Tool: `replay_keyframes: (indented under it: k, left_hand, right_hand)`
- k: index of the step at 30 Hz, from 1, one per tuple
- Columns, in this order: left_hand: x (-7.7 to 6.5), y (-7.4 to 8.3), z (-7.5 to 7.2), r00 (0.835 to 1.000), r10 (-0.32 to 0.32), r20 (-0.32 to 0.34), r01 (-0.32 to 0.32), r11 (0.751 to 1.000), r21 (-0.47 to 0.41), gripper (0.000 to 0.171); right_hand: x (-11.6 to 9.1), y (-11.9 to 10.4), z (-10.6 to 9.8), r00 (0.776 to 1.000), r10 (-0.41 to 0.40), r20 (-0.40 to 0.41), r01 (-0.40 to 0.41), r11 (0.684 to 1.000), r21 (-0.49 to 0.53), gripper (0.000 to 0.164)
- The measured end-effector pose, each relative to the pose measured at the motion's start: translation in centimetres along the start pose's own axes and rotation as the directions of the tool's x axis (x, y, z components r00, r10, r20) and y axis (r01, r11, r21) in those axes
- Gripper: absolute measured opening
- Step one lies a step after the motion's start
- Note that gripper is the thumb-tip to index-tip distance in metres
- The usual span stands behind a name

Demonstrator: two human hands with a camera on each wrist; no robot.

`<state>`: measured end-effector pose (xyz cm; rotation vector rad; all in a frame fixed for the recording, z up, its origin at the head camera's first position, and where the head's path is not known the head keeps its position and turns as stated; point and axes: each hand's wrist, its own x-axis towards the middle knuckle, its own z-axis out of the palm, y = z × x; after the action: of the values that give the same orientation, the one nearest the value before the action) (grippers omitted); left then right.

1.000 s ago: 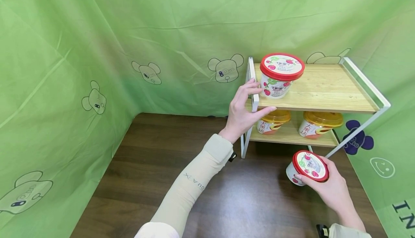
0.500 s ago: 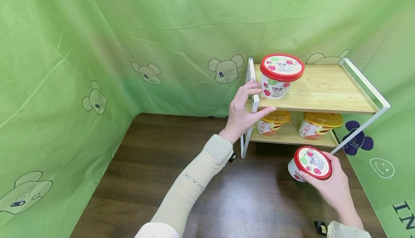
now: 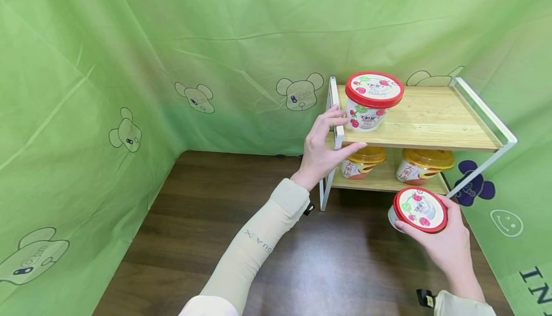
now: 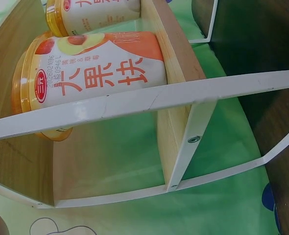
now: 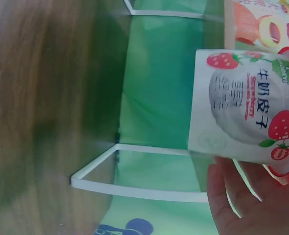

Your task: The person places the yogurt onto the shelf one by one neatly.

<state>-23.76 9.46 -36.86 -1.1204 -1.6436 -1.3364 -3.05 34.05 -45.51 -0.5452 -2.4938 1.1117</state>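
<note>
My right hand (image 3: 450,242) grips a tub with a red lid (image 3: 421,209), strawberries printed on its white side. The tub is tilted and held in front of the lower shelf; its printed wall fills the right of the right wrist view (image 5: 247,105). With fingers over the white side frame and thumb along the front edge of the upper board, my left hand (image 3: 323,141) holds the two-tier shelf rack (image 3: 440,119). Just beside those fingertips, a second red-lidded strawberry tub (image 3: 374,100) stands upright on the upper board.
Two yellow-lidded fruit cups stand on the lower board, the left cup (image 3: 362,163) partly behind my thumb and the right cup (image 3: 424,165) nearer the rack's right leg. A dark wooden table (image 3: 241,210) lies below. Green cloth (image 3: 241,43) printed with bear heads surrounds it.
My right hand has raised the red-lidded tub and brought it slightly right, nearer the rack. My left hand stays on the rack.
</note>
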Motion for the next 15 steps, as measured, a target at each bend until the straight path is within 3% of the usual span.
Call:
replay_keyframes:
  k: [9,15]
  left_hand:
    - [0.1,0.0,0.0,1.000,-0.002,0.000,0.002,1.000,-0.001,0.064]
    - [0.1,0.0,0.0,1.000,-0.007,0.000,0.007,1.000,0.004,0.063]
  right_hand:
    - [0.4,-1.4,-0.5,0.995,0.068,-0.073,-0.064,0.996,0.056,0.112]
    - [0.7,-2.0,-0.9,0.997,0.051,-0.054,-0.048,0.997,0.068,0.107]
